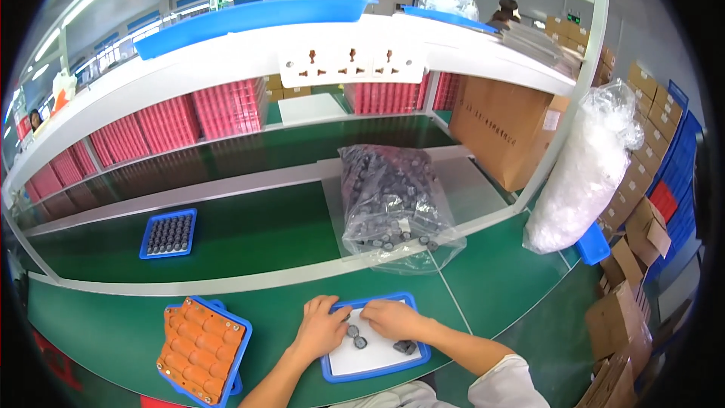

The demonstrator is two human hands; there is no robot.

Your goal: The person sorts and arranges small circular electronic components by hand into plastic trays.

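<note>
A blue tray [326, 369] with a white liner lies on the green bench in front of me. My left hand [321, 326] is over its far left corner, fingers curled in, with a dark bit just visible at the fingertips. My right hand [391, 320] reaches over the far side, fingers bent and pressed together; what they hold, if anything, is hidden. Between and below the hands lie small grey round parts [360, 343], apart from my fingers. A few more dark grey parts [405, 347] are bunched at the tray's right side.
To the left, an orange moulded holder [200, 347] rests on blue trays. Behind the rail sit a blue tray of dark round parts in rows [169, 234] and a clear bag of grey parts [393, 196]. A white shelf with sockets [352, 64] spans above; a stuffed plastic bag [578, 174] stands right.
</note>
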